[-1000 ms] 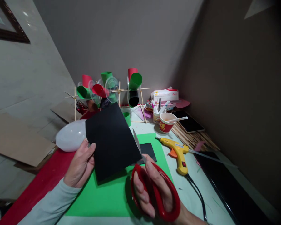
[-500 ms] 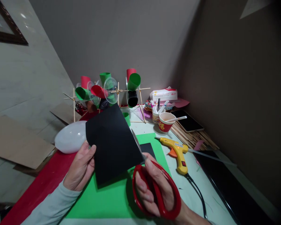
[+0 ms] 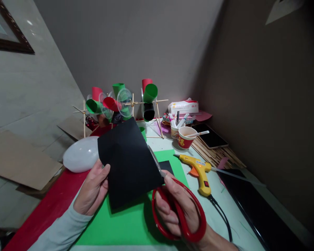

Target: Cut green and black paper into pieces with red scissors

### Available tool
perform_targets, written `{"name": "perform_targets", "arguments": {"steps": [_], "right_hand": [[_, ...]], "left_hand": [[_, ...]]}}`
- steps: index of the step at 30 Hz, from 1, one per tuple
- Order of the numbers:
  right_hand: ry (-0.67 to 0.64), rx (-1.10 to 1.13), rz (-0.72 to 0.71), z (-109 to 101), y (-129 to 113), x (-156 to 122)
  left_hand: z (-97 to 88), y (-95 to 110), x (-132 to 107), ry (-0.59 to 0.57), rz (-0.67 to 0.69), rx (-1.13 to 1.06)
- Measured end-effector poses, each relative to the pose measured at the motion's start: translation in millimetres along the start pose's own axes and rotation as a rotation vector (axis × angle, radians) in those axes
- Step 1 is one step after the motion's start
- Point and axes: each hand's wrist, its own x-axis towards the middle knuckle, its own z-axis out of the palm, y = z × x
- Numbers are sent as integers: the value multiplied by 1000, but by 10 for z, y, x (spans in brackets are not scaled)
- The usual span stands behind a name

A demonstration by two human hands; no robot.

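A sheet of black paper [image 3: 129, 165] is pinched at its left edge by my left hand [image 3: 92, 188], thumb on top. Red-handled scissors [image 3: 181, 216] sit in my right hand [image 3: 183, 205], with my fingers through the loops. Their metal blades lie along the right edge of the black sheet, near its lower right corner; the paper hides part of them. Below the sheet, green paper [image 3: 120, 226] lies flat on the table. A smaller black piece [image 3: 167, 166] rests on the green paper, partly covered by the scissors and the sheet.
A yellow glue gun [image 3: 199, 169] with its cord lies at right. Behind it stand a red paper cup [image 3: 186, 139] and a cup of markers [image 3: 175, 130]. A stick frame [image 3: 158, 118] carries coloured paper tubes [image 3: 150, 93]. A white balloon [image 3: 81, 153] is at left.
The scissors and my right hand have shifted slightly right and down in the view. The whole scene has also moved slightly; both hands keep their hold.
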Motion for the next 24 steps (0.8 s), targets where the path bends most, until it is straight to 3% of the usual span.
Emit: {"name": "perform_targets", "arguments": {"steps": [7, 18, 24], "right_hand": [[-122, -38, -31, -94, 6, 28], [-204, -42, -71, -7, 0, -4], [-127, -56, -38, -52, 60, 10]], "left_hand": [[-13, 37, 8, 13, 19, 20], [-22, 73, 16, 20, 42, 58], [-39, 65, 18, 6, 36, 40]]}}
